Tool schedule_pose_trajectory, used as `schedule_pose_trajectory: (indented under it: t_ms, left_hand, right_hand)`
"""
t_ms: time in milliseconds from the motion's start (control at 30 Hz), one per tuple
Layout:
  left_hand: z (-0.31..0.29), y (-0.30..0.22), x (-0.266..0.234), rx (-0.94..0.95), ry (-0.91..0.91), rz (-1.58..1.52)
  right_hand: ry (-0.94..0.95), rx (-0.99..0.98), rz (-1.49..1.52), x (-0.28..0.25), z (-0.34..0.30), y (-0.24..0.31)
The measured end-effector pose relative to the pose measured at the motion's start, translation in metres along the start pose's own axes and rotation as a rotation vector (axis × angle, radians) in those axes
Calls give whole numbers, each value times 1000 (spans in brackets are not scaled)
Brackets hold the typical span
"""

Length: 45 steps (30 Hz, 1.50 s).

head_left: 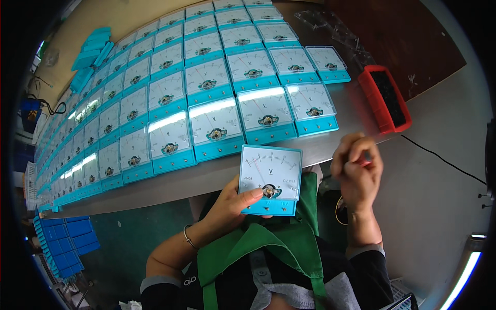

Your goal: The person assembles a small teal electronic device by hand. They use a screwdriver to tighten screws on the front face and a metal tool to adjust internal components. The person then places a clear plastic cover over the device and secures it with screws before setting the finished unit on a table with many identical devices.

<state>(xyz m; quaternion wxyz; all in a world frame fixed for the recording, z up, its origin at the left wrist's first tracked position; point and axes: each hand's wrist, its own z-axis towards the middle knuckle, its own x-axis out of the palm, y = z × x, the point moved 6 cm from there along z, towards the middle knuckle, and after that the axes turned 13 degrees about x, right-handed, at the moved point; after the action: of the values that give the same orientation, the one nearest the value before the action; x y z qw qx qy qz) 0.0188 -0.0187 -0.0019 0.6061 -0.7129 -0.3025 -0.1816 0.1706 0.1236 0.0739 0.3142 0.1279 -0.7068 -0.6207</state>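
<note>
A square panel voltmeter [283,173] with a white dial and light-blue base is held upright in front of my chest. My left hand [235,201] grips its lower left side, the thumb lying over the front near the needle pivot. My right hand [357,170] is raised to the right of the meter, apart from it, with its fingers curled together. A small reddish spot shows between those fingers; what it is I cannot make out. Rows of similar voltmeters [266,108] with clear covers stand on the metal bench [222,164] ahead of me.
Right of the meters sits a red bin [403,111] with small dark pieces inside. Clear plastic covers [343,36] lie at the back right. Light-blue parts [92,49] are piled at the far left, and blue crates [70,243] stand below the bench. A black cable [439,157] runs at right.
</note>
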Motion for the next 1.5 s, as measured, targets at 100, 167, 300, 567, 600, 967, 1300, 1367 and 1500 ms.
schedule_pose_trajectory:
  t_ms: [100, 167, 300, 567, 600, 967, 1300, 1367, 1500]
  left_hand:
    - [1, -1, 7, -12, 45, -25]
    - [3, 1, 12, -33, 84, -44]
    - [1, 6, 16, -65, 43, -96]
    - [2, 15, 13, -101, 41, 48]
    - [1, 16, 12, -96, 41, 47]
    - [0, 12, 9, -98, 57, -19]
    - [-1, 6, 5, -81, 38, -32]
    - [-3, 3, 1, -55, 27, -44]
    - [-1, -34, -2, 197, 113, 170]
  right_hand:
    - [118, 289, -490, 2, -12, -61]
    - [300, 347, -295, 13, -24, -96]
    - [304, 310, -137, 20, -27, -109]
    - [215, 525, 222, 20, -30, -128]
    - [219, 512, 229, 19, -32, -131]
    - [167, 370, 55, 20, -40, -127]
    - [189, 326, -26, 26, -37, -127]
    - [246, 379, 71, 22, -33, -123]
    - [442, 479, 125, 24, -18, -84]
